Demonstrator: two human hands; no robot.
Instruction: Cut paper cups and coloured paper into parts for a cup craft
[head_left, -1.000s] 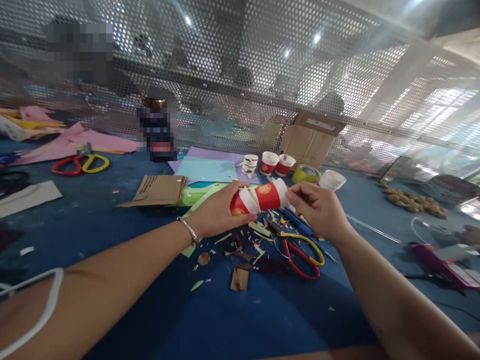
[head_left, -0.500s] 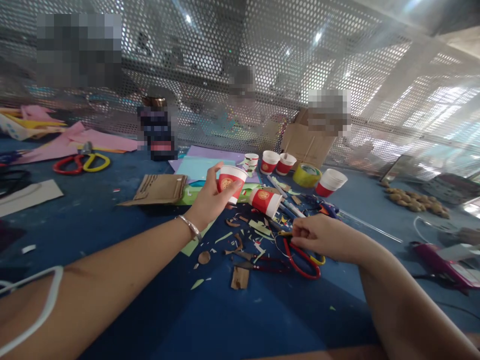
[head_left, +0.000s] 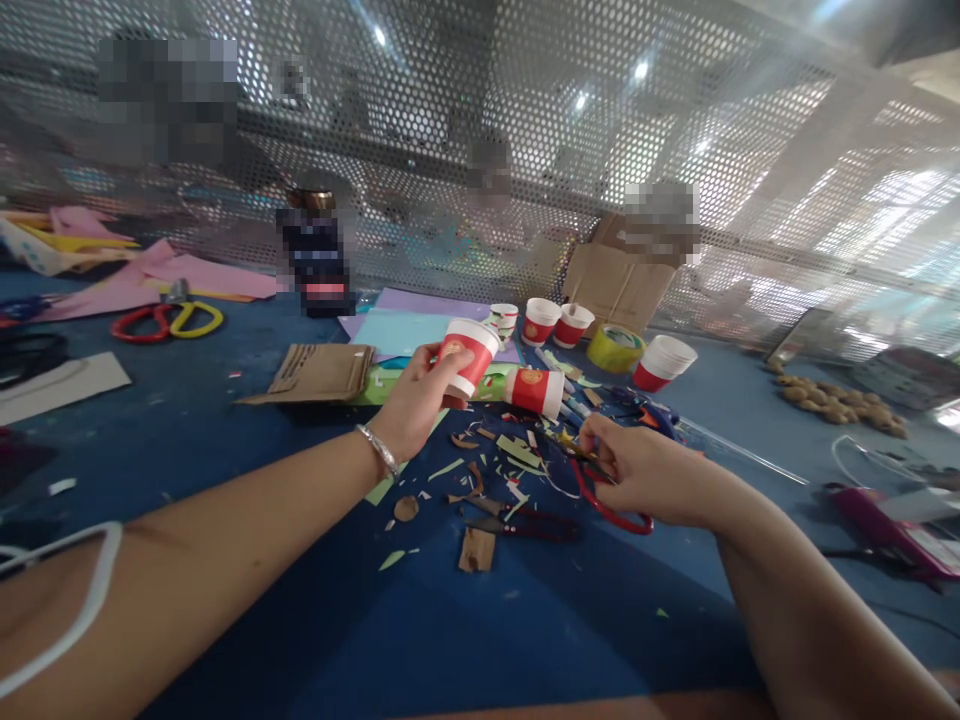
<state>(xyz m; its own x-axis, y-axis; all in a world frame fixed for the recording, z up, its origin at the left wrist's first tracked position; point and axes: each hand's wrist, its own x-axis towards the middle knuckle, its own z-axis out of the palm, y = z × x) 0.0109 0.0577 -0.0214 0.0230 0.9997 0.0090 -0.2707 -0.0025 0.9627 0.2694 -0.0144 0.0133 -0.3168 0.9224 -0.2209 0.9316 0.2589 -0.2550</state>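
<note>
My left hand (head_left: 421,398) is wrapped round a red and white paper cup (head_left: 471,360), held tilted above the table. On the right, my right hand (head_left: 626,465) grips scissors (head_left: 619,515) with red handles, their blades pointing left over the scraps. Another red and white cup (head_left: 534,391) lies on its side between the hands, touched by neither. Below it, dark-handled scissors (head_left: 517,522) lie among green and brown paper scraps, beside a small cardboard piece (head_left: 477,550).
Behind stand several paper cups (head_left: 540,322) and a yellow tape roll (head_left: 615,349). Folded cardboard (head_left: 322,373) and red-yellow scissors (head_left: 169,320) lie left. A purple tool (head_left: 892,530) sits at the right, and a perforated metal screen (head_left: 420,130) rises behind the table.
My right hand has closed on the red-handled scissors and lifted them, turning them a little. The cup in my left hand has tilted and risen slightly. The lying cup has turned slightly.
</note>
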